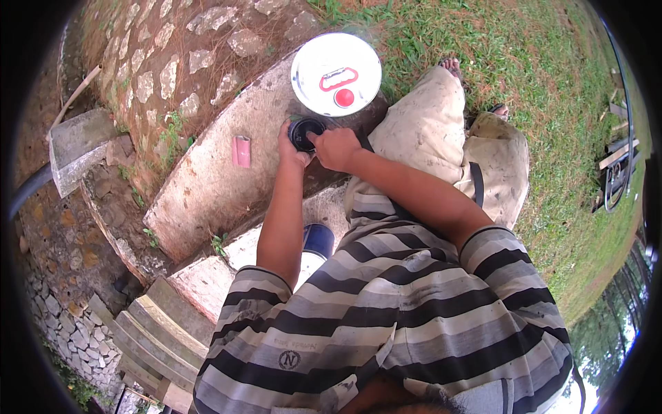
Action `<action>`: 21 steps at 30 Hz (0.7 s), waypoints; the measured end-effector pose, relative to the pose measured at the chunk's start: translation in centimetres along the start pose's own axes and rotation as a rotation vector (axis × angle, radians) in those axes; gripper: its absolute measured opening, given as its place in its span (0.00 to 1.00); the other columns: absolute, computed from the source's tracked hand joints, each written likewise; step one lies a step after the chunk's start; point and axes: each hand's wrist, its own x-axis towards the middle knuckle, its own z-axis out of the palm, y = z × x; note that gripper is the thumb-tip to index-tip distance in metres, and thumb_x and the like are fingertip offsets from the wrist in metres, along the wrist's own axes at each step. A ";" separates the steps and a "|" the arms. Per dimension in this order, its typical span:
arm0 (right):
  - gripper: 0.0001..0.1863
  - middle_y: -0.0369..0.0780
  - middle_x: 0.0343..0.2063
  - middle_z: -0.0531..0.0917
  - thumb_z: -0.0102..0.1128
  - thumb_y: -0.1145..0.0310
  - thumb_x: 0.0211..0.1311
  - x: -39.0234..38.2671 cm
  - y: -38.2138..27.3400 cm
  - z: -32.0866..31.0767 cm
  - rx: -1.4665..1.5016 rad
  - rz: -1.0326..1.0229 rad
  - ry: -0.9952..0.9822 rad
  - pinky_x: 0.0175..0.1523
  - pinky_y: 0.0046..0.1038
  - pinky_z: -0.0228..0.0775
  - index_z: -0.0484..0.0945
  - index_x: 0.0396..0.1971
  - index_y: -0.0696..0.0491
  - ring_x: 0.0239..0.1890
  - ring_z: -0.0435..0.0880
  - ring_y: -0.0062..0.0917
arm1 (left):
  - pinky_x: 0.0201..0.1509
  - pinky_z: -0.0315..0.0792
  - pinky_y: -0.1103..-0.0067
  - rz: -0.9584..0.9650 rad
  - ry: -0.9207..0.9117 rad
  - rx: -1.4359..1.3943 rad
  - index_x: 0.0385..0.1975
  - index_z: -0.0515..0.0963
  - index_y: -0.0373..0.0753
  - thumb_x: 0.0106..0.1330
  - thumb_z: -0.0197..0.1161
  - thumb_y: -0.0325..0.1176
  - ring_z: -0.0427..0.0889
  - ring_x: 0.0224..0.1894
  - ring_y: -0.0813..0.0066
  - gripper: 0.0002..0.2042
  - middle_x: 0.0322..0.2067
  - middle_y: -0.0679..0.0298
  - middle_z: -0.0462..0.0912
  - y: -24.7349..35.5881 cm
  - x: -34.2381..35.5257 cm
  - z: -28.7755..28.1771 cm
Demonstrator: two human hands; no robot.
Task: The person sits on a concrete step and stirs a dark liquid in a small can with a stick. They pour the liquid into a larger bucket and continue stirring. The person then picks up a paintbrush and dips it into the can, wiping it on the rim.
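My left hand is wrapped around the side of a small round black container, with its open top facing up. My right hand is bent over the container from the right. At least one of its fingers reaches into the mouth, and the other fingers are curled. What the fingertips touch inside is hidden. Just beyond my hands stands a large round white can with a red carry handle and a red cap on top. A small pink object lies on the concrete to the left.
A blue and white can stands beside my left forearm, partly covered. The concrete ledge runs beneath my hands. Stone-studded ground slopes at the far left, with concrete steps lower left. Grass spreads right of my legs.
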 end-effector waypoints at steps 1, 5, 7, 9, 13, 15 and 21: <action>0.12 0.43 0.33 0.91 0.56 0.62 0.69 0.1 0.2 0.2 -0.040 -0.040 0.019 0.44 0.42 0.84 0.87 0.37 0.50 0.39 0.92 0.38 | 0.52 0.84 0.58 -0.001 -0.011 -0.015 0.50 0.83 0.39 0.68 0.57 0.61 0.88 0.46 0.54 0.29 0.45 0.54 0.89 0.1 -0.2 0.5; 0.12 0.40 0.31 0.91 0.54 0.66 0.70 0.4 0.3 1.3 -0.138 -0.129 0.018 0.39 0.40 0.83 0.87 0.36 0.50 0.37 0.92 0.35 | 0.45 0.87 0.66 -0.021 -0.008 -0.074 0.51 0.81 0.39 0.66 0.64 0.58 0.88 0.42 0.55 0.28 0.45 0.53 0.88 -0.3 -0.1 0.9; 0.12 0.40 0.31 0.91 0.54 0.67 0.70 0.6 0.0 1.5 -0.137 -0.141 0.014 0.38 0.39 0.83 0.87 0.36 0.51 0.36 0.93 0.34 | 0.45 0.87 0.65 -0.018 0.013 -0.083 0.50 0.81 0.39 0.66 0.66 0.57 0.88 0.42 0.56 0.26 0.44 0.54 0.88 -0.3 0.6 0.4; 0.12 0.41 0.30 0.91 0.54 0.66 0.69 0.9 -0.1 2.1 -0.125 -0.154 0.039 0.38 0.39 0.84 0.86 0.36 0.53 0.34 0.92 0.35 | 0.45 0.87 0.63 0.004 0.025 -0.079 0.48 0.80 0.40 0.66 0.67 0.55 0.89 0.42 0.56 0.24 0.43 0.54 0.88 -0.3 1.6 -0.3; 0.15 0.44 0.30 0.90 0.52 0.66 0.71 1.0 0.1 3.2 -0.138 -0.154 -0.012 0.35 0.40 0.82 0.84 0.46 0.56 0.32 0.91 0.37 | 0.45 0.87 0.62 0.058 0.063 -0.055 0.46 0.80 0.41 0.66 0.66 0.55 0.89 0.41 0.56 0.22 0.41 0.55 0.89 -1.0 1.0 0.5; 0.15 0.45 0.31 0.90 0.52 0.65 0.70 1.1 0.2 3.1 -0.088 -0.133 0.023 0.36 0.41 0.83 0.83 0.47 0.57 0.33 0.91 0.39 | 0.45 0.86 0.62 0.022 0.019 -0.095 0.46 0.80 0.41 0.67 0.66 0.55 0.89 0.40 0.56 0.22 0.41 0.55 0.89 -0.7 0.8 0.5; 0.17 0.51 0.33 0.89 0.53 0.60 0.72 1.9 0.8 2.0 0.136 0.000 0.052 0.46 0.49 0.82 0.85 0.50 0.52 0.40 0.90 0.49 | 0.53 0.84 0.56 -0.029 0.025 -0.036 0.47 0.84 0.41 0.68 0.59 0.59 0.88 0.46 0.56 0.26 0.44 0.56 0.89 0.2 0.7 0.9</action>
